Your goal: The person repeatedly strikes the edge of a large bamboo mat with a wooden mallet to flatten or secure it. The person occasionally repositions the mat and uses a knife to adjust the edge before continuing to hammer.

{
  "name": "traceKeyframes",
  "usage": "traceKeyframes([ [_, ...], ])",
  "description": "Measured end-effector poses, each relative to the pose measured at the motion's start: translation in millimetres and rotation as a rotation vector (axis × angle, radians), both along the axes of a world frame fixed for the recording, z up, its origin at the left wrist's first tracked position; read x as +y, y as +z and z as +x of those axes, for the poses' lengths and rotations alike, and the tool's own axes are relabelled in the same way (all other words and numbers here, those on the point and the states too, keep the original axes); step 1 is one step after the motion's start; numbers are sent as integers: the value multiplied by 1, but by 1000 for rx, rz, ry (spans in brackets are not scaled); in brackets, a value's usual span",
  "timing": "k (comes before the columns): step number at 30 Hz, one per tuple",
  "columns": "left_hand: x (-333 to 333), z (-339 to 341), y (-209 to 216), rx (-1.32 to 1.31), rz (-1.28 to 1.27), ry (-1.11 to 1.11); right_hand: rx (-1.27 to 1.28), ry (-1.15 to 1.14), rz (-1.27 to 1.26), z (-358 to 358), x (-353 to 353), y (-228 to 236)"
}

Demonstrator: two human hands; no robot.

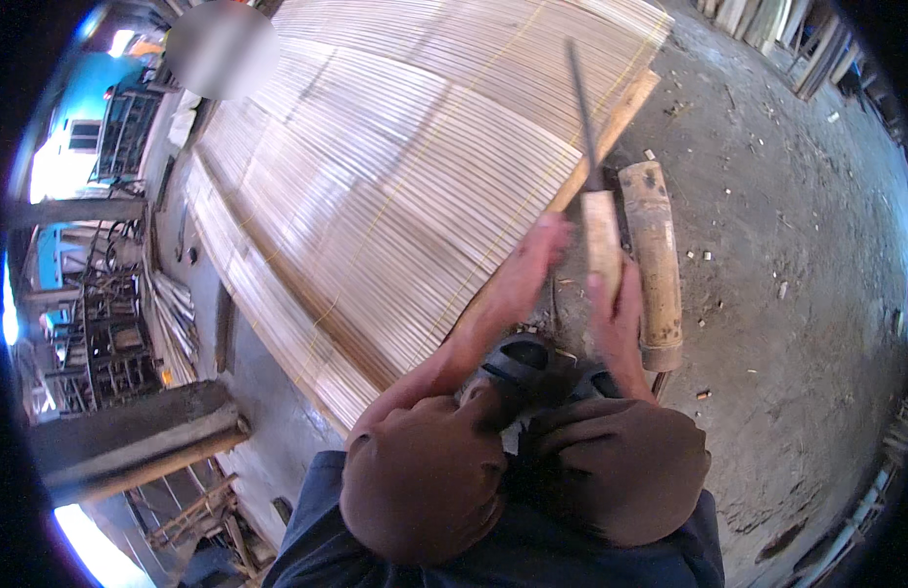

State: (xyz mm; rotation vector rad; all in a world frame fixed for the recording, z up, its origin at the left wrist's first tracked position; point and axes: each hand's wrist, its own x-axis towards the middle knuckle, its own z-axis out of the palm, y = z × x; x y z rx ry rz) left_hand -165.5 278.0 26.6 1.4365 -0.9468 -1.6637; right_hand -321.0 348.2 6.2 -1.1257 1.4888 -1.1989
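I squat at the edge of a big mat of thin bamboo slats bound with yellow cord. My right hand is shut on the pale wooden handle of a long knife, and its dark narrow blade points away over the mat's right edge. My left hand, blurred by motion, reaches with stretched fingers to the wooden batten under the mat's edge and holds nothing that I can see. A short thick bamboo tube lies on the floor just right of the knife handle.
More slat mats lie stacked beneath and to the left. The grey concrete floor is strewn with chips. My knees and dark sandals fill the lower middle. Poles and racks stand left, planks at top right, and another person at top left.
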Motion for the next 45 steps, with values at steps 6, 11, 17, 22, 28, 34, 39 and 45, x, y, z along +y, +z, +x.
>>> traceKeyframes([
  [6, 39, -13, 47, 95, -80, 208, 304, 506, -532, -4, -11, -6],
  [11, 66, -3, 99, 90, -75, 180, 726, 155, -190, -62, -5, 2],
  [17, 58, 12, 102, -96, -234, -19, 954, -67, 288, -105, 19, -49],
  [22, 39, 16, 74, -63, -139, -10, 782, 57, 532, -95, 27, -31],
  [28, -4, 48, 27, -130, -82, -160, 528, 28, 561, -84, 26, -18],
  [34, -49, 50, -12, -211, -113, -272, -405, -143, 375, -62, 27, -32],
  [39, -75, 42, -22, -157, -160, -241, -649, -199, 405, -38, 30, -30],
  [45, -85, 35, -12, -234, -89, -423, -805, -181, 457, -27, 44, -11],
])
